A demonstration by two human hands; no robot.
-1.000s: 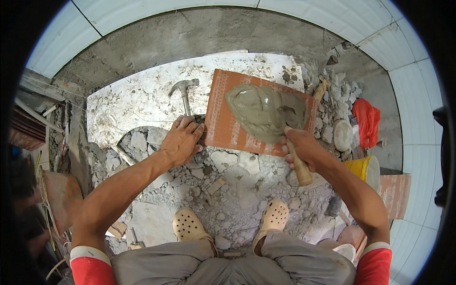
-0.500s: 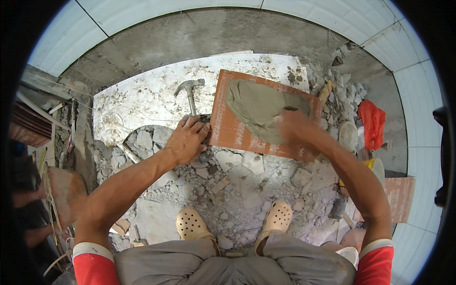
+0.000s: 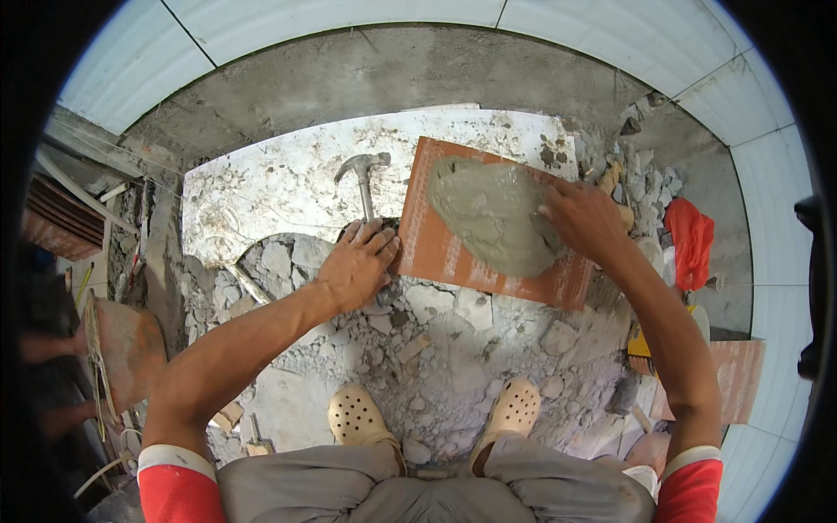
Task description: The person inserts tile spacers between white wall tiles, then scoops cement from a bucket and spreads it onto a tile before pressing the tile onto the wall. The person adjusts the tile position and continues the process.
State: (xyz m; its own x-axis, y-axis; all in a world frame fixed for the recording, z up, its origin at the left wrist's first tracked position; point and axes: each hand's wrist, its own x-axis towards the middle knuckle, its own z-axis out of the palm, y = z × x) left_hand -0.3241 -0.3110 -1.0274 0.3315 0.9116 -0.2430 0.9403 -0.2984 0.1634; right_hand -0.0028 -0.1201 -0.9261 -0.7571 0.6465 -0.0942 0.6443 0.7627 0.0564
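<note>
A terracotta tile [image 3: 414, 227] lies tilted across the white, dirt-speckled board [image 3: 261, 192], with a thick patch of wet grey mortar [image 3: 488, 209] spread on it. My left hand [image 3: 357, 266] has bent fingers closed at the tile's lower left edge. My right hand [image 3: 580, 222] is closed on a trowel at the upper right of the mortar; its wooden handle [image 3: 625, 215] is mostly hidden by the hand and its blade cannot be made out. A claw hammer [image 3: 364, 183] lies on the board just beyond my left fingers.
Broken rubble [image 3: 432, 344] surrounds my clogged feet. A red plastic bag [image 3: 687, 244], yellow bucket [image 3: 645, 344] and another tile [image 3: 737, 375] are at right. Stacked tiles [image 3: 65, 213], cables and another person's bare limbs [image 3: 52, 344] are at left. Tiled walls curve round the back.
My right hand has moved from the mortar's lower right up to its upper right, turning the trowel handle away from me. My left hand stays by the tile's edge.
</note>
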